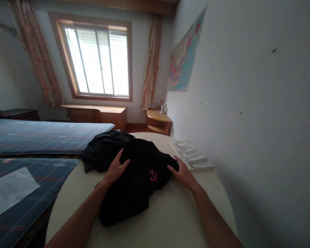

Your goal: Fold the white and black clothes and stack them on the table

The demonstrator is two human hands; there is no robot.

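Observation:
A black garment (130, 193) with pink lettering lies rumpled across the round cream table (175, 213). My left hand (118, 167) grips its upper left part, thumb on top and fingers hidden behind the cloth. At the garment's right end, my right hand (180, 171) pinches the edge between thumb and fingers. Another dark cloth (103, 148) is bunched behind my left hand, at the table's left rim. Just beyond my right hand sits a stack of folded white cloth (192, 155).
Two plaid mattresses (49, 136) stand to the left, with a sheet of paper (12, 189) on the nearer one. A white wall (268, 137) runs close along the right. Past the table are a corner shelf (158, 117) and a low wooden desk (111, 112) under the window.

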